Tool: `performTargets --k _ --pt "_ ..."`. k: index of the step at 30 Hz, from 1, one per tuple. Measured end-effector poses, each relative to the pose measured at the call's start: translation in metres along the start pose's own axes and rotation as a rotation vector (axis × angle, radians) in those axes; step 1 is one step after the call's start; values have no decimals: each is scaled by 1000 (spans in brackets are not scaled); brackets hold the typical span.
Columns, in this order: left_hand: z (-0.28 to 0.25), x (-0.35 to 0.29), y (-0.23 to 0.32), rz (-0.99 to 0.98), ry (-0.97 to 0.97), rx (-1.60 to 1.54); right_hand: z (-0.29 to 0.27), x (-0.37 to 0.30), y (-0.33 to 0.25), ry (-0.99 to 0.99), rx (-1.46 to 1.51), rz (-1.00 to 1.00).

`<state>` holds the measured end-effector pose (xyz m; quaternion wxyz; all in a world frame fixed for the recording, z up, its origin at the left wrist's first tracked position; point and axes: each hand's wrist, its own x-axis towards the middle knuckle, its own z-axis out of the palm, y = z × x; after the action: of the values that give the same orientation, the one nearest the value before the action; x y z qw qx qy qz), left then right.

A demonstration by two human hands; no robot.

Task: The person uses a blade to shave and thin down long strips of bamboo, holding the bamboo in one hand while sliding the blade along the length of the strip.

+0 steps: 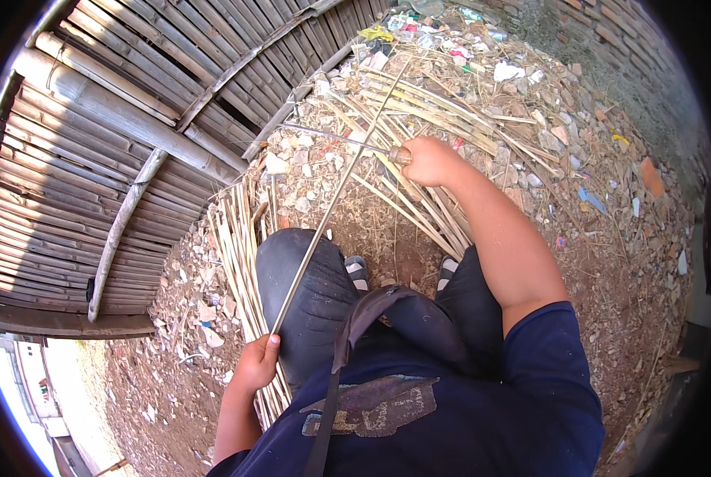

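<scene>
My left hand (257, 362) is closed around the near end of a long, thin bamboo strip (317, 237), low beside my left knee. The strip slants up and away to the right, past my thigh. My right hand (433, 163) grips the wooden handle of a knife (331, 137), its narrow blade pointing left. Blade and strip cross a little left of the handle; whether they touch, I cannot tell. A bundle of pale bamboo strips (236, 258) lies along the outside of my left leg. More split strips (427, 111) are spread on the ground ahead.
A bamboo slat wall (93, 159) with thick poles rises on the left. At the far right stands a brick wall (618, 48). Stones, broken brick (652, 176) and scraps of litter (508, 71) cover the dirt. My feet are planted between the strips.
</scene>
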<state>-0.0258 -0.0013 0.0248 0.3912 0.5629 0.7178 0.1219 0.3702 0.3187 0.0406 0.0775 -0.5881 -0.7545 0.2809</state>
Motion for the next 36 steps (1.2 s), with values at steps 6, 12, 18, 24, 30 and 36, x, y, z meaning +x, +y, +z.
performTargets --k 6,12,18,24,30,36 --pt "6 -1 1 56 29 63 19 -40 -53 -99 -229 -381" --pt "-2 4 -2 2 -47 -99 15 9 32 109 196 -36" --pt "8 11 -26 20 -129 -281 6 -5 17 -52 415 -124" --pt "-20 14 -4 -181 -345 -409 11 -11 2 -370 520 -167" --pt "-4 1 9 81 104 -53 32 -5 1 -222 171 -240" --pt "20 -6 32 12 282 560 29 -21 -15 -142 214 -353"
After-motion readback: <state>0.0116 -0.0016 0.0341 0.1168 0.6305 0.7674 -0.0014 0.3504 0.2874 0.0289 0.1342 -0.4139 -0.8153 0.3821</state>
